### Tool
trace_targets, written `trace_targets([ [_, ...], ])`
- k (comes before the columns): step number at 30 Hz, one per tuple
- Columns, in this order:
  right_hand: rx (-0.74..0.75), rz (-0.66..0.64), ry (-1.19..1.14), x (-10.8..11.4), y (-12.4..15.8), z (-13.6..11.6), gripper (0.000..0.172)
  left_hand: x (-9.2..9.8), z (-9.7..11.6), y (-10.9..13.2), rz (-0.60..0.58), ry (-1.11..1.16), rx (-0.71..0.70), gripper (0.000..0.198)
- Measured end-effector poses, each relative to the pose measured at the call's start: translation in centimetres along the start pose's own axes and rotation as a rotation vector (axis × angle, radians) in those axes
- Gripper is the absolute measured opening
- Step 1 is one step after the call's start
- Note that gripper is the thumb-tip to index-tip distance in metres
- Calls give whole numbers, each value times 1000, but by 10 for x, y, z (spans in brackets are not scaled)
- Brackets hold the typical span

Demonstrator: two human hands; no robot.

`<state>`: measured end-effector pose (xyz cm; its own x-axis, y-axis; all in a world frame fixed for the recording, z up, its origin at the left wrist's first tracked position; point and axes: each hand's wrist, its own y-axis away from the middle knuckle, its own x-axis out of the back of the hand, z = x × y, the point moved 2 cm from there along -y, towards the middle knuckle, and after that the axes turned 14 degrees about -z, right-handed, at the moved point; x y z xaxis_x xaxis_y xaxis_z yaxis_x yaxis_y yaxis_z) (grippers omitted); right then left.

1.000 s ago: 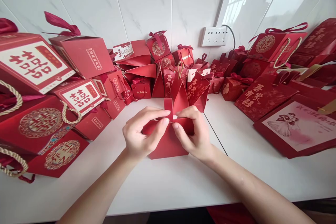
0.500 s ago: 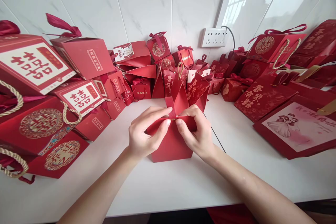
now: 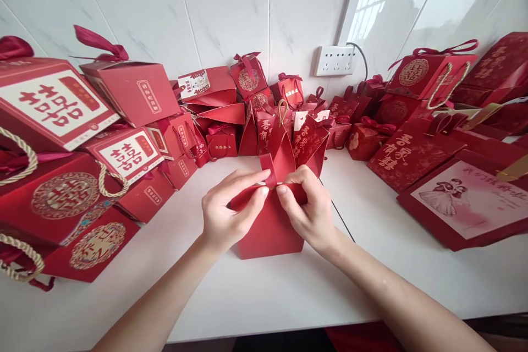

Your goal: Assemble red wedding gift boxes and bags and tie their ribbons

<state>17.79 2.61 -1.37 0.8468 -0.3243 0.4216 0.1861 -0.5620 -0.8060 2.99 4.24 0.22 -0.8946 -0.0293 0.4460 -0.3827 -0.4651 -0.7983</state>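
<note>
A plain red gift box point(image 3: 270, 231) stands upright on the white table in front of me, its top edge drawn together. My left hand point(image 3: 233, 206) pinches that top edge from the left, thumb in front and fingers behind. From the right, my right hand point(image 3: 307, 206) pinches the same edge. Between my thumbs, a dark red ribbon loop point(image 3: 268, 166) rises from the top of the box. My fingers partly cover the spot where the ribbon meets the edge.
Red gift boxes point(image 3: 66, 192) with rope handles are stacked at the left. More red boxes point(image 3: 223, 88) line the tiled wall, below a white power strip point(image 3: 336, 60). At the right lies a bag with a couple printed on it point(image 3: 454, 192). A thin black line point(image 3: 342, 212) crosses the white table point(image 3: 363, 286).
The ribbon loop between my thumbs has shifted slightly and bends a little differently. Both hands keep their pinch on the box top in nearly the same place.
</note>
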Motion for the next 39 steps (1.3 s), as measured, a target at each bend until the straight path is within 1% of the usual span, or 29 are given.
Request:
trace_targets([
  [3,-7,0,-9,1,0,0,14,0,0,0,-2,-9,19,25],
  [6,3,2,-13,1,0,-1,13,1,-1,-1,-14,-36,2,23],
  [12,23,-6,-23,2,0,-2,11,3,-1,-2,-71,-18,-13,21],
  [17,21,-11,-26,4,0,-2,11,3,1,-3,-67,-7,-47,20],
  [24,43,-18,-27,3,0,-2,11,2,0,-2,-65,77,-60,19],
  [31,43,-23,-21,4,0,-2,11,3,0,-1,-61,12,-81,25],
  [35,43,-24,-22,3,1,-1,10,2,0,-1,-71,4,-64,31],
  [39,24,-18,-30,2,1,0,11,1,0,-1,-46,-34,-94,36],
])
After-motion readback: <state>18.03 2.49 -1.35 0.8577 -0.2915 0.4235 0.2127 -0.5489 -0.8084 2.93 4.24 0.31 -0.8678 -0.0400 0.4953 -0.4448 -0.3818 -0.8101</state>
